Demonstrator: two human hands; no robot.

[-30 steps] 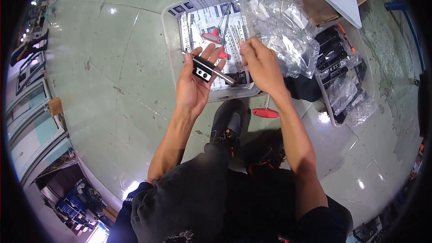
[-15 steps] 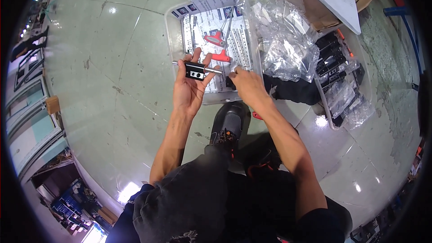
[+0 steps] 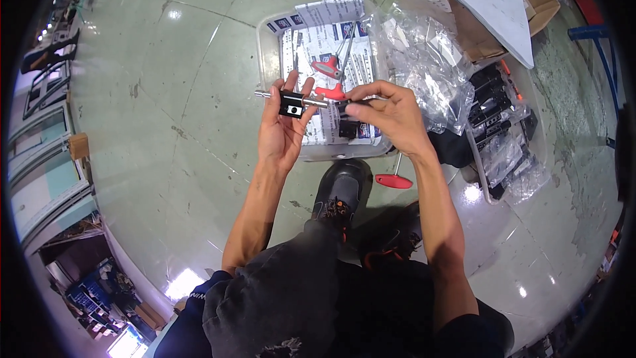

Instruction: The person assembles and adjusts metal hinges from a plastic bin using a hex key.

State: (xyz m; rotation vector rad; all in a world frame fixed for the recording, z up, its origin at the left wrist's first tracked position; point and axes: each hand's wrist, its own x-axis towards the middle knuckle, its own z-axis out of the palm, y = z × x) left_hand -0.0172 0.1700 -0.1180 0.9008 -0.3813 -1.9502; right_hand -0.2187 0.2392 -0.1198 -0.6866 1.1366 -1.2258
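Note:
My left hand (image 3: 277, 139), palm up, grips a black block with a steel rod (image 3: 291, 103) running through it, thumb and fingers around the block. Close to the rod's right end, my right hand (image 3: 401, 122) pinches a small black part (image 3: 342, 107) between thumb and fingertips. Whether that part touches the rod I cannot tell. Below both hands stands a translucent plastic bin (image 3: 261, 59) lined with printed wrapping. In it lie two red-handled T-handle hex keys (image 3: 326, 67), metal strips (image 3: 361, 69) and a black block (image 3: 347, 130).
Another red T-handle key (image 3: 394, 181) lies on the floor by my shoe (image 3: 342, 192). Clear plastic bags (image 3: 430, 69) are heaped right of the bin. Farther right are a second bin (image 3: 489, 189) of black parts, a cardboard box (image 3: 474, 40) and a paper pad (image 3: 493, 6).
My right hand has come up out of the bin with the small black part, toward the rod end. My left hand keeps its hold on the block. The view has shifted slightly.

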